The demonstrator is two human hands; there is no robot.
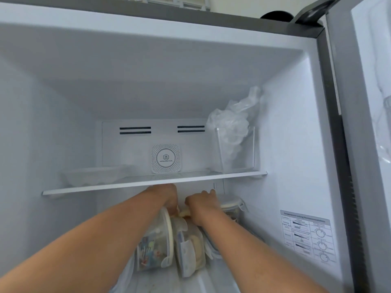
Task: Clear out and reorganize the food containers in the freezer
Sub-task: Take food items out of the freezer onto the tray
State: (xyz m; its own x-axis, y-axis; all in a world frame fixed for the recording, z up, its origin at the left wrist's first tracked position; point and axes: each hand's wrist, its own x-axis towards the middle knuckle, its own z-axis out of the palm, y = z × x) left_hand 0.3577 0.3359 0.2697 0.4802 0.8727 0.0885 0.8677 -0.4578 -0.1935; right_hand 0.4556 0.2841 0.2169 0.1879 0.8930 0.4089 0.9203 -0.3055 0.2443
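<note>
Both forearms are reached under the glass shelf point(154, 182); tilted lidded containers point(154, 246) lie just below the left hand point(167, 197) and right hand point(203, 201), whose grips cannot be told.

Blurred, unreadable print on sidewall sticker point(309, 235) and deodorizer point(165, 158)

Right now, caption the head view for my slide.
Both hands, left hand and right hand, reach under the freezer shelf among tipped food containers.
</note>
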